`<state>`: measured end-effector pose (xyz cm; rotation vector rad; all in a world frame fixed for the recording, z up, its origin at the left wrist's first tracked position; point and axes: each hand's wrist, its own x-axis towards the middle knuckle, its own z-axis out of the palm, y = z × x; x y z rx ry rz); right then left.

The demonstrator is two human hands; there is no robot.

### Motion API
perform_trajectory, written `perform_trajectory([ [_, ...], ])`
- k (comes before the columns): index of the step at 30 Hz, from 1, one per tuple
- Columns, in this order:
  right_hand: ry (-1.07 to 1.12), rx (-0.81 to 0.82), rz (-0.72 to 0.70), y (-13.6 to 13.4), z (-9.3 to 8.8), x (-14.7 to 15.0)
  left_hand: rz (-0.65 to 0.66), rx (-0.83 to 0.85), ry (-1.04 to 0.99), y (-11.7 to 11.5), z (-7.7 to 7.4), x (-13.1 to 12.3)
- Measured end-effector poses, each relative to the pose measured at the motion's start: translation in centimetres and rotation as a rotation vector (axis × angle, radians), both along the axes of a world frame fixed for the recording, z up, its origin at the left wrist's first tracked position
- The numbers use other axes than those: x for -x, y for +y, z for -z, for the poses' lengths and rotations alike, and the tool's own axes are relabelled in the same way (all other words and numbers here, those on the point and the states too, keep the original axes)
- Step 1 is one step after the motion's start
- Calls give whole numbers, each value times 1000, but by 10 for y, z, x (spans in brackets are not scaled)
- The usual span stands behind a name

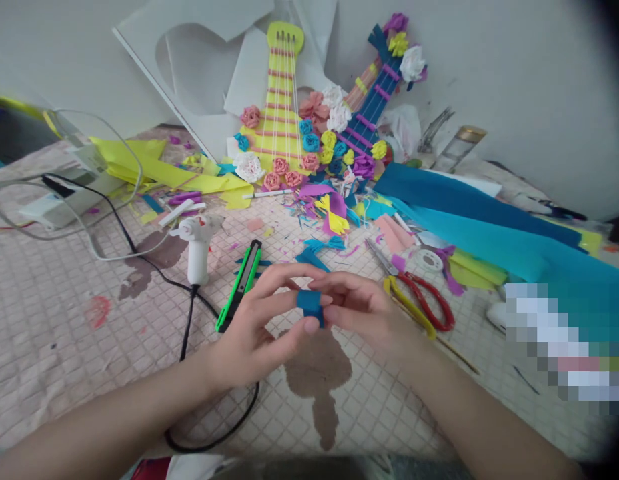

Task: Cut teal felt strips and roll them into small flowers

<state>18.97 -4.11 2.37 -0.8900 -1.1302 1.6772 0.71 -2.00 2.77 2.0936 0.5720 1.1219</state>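
Observation:
A small blue foam strip (pixel 309 305), rolled or folded, sits between both hands at the centre of the head view. My left hand (pixel 259 330) pinches it with thumb below and fingers arched over the top. My right hand (pixel 362 310) meets it from the right, fingertips pressed on the same strip. Both hands hover just above the tiled floor covering (pixel 79 347).
A green utility knife (pixel 242 283) and a white glue gun (pixel 197 247) with black cord lie left of the hands. Red-and-yellow scissors (pixel 419 300) lie to the right. Blue foam sheets (pixel 489 227), yellow sheets (pixel 154 170), scraps, and two foam guitars (pixel 284 113) with paper flowers stand behind.

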Motion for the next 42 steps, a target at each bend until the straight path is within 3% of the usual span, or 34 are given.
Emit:
perform_trajectory([
  [7,-146,30,100,2,1,4,-50,139,14,2,7,-3],
  [19,-232,120,-23,-1,0,4,-134,581,-162,9,4,-5],
  [27,-375,67,-109,0,1,3,-188,727,-312,17,11,-2],
  [33,-331,61,-57,1,2,-3,-327,724,-381,22,12,-2],
  [42,-344,18,-118,-2,3,0,-318,521,-347,14,8,-6],
])
